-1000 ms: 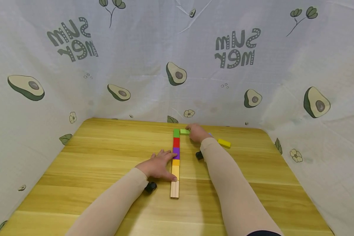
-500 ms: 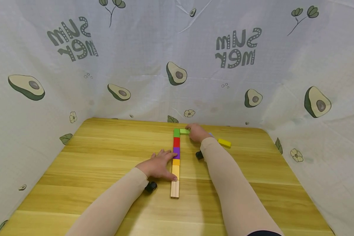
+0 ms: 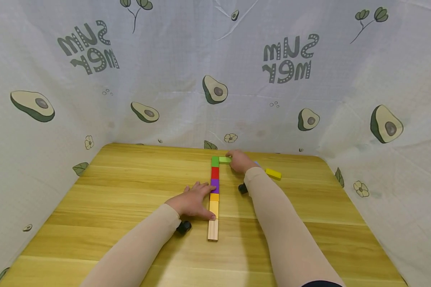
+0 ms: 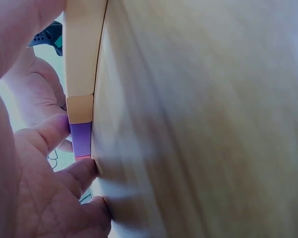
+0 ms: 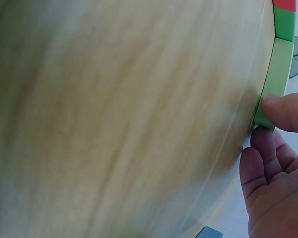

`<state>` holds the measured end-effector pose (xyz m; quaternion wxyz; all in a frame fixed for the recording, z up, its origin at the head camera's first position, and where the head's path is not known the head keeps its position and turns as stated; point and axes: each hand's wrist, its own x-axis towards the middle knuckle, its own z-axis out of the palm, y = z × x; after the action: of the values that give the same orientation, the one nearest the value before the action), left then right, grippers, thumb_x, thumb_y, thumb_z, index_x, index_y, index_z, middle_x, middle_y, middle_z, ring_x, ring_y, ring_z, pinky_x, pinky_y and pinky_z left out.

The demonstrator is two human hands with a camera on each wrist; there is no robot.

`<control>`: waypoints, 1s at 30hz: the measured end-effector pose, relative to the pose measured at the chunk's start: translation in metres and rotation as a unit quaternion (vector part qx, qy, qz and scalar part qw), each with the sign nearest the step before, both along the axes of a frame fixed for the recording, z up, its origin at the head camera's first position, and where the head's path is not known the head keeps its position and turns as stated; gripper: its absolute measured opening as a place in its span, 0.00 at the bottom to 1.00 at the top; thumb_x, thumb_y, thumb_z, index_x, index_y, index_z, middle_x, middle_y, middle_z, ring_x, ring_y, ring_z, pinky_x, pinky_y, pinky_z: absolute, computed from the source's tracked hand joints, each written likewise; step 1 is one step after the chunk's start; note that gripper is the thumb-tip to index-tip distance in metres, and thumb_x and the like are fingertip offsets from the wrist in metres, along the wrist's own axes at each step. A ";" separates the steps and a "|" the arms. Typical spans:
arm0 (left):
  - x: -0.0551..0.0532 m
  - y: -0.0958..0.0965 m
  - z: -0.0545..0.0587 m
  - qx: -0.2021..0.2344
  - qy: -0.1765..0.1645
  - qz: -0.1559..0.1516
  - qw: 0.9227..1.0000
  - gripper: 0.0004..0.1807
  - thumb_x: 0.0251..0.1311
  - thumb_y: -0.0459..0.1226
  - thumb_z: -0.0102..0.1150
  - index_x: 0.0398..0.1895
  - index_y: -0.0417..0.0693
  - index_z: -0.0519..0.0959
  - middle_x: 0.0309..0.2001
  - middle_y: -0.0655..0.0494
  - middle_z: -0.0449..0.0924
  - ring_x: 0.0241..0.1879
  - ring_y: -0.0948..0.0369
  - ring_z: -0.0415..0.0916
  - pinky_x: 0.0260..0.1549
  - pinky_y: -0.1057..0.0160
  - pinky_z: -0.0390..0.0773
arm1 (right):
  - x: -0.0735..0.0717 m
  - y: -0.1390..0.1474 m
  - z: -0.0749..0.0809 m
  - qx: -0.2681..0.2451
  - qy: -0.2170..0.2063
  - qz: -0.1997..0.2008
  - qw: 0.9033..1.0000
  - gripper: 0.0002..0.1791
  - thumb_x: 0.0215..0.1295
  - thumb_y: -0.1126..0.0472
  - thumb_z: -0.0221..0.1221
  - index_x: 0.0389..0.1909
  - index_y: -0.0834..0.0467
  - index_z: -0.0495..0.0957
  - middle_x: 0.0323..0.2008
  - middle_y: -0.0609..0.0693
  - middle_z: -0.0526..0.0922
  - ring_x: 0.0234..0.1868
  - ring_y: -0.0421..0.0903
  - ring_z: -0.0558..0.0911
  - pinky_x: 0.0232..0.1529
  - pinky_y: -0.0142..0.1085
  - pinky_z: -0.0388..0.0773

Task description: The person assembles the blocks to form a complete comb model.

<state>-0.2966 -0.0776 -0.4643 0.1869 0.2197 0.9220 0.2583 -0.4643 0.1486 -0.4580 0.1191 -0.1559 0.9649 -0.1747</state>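
In the head view, a row of wooden blocks runs away from the person: bare wood (image 3: 213, 230), pale yellow (image 3: 214, 209), orange (image 3: 214, 197), purple (image 3: 216, 186), red (image 3: 215, 173) and green (image 3: 215, 161). My left hand (image 3: 192, 201) lies with spread fingers along the row's left side. Its index fingertip rests on the purple block and its thumb tip near the seam of the pale yellow and bare wood blocks. My right hand (image 3: 241, 162) pinches the right end of a light green block (image 5: 278, 67), which lies crosswise against the green block at the row's far end.
A yellow block (image 3: 273, 174) lies to the right of the right forearm. Beside the right hand, a blue block (image 3: 257, 164) is mostly hidden by the arm. The wooden table (image 3: 140, 179) ends at a printed cloth (image 3: 179, 119) behind and at both sides.
The light green block has shifted very slightly left, up against the green block. Both hands otherwise keep their places.
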 end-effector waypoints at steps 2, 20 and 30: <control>0.000 0.002 0.000 0.001 0.000 -0.003 1.000 0.57 0.53 0.60 0.77 0.84 0.59 0.59 0.86 0.47 0.50 0.85 0.39 0.37 0.80 0.31 0.39 | 0.002 0.003 0.001 -0.005 -0.004 -0.005 1.000 0.28 0.75 0.72 0.48 0.75 0.61 0.70 0.76 0.63 0.70 0.79 0.62 0.66 0.80 0.53 0.61; 0.001 -0.002 -0.004 -0.001 0.008 -0.009 1.000 0.57 0.54 0.59 0.77 0.84 0.57 0.58 0.86 0.46 0.49 0.85 0.38 0.37 0.80 0.31 0.39 | 0.039 0.125 0.029 -0.043 0.000 -0.042 0.998 0.29 0.79 0.63 0.51 0.77 0.68 0.63 0.75 0.72 0.66 0.75 0.70 0.66 0.74 0.63 0.66; 0.002 0.001 -0.002 0.005 0.004 -0.011 1.000 0.57 0.54 0.57 0.77 0.84 0.55 0.58 0.85 0.45 0.49 0.85 0.38 0.37 0.79 0.29 0.37 | 0.070 0.190 0.009 -0.027 -0.023 -0.058 0.998 0.33 0.73 0.56 0.62 0.74 0.66 0.69 0.68 0.71 0.75 0.66 0.66 0.76 0.69 0.61 0.73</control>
<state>-0.2945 -0.0769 -0.4664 0.1848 0.2322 0.9188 0.2603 -0.3946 0.3382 -0.4493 0.1270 -0.0992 0.9641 -0.2110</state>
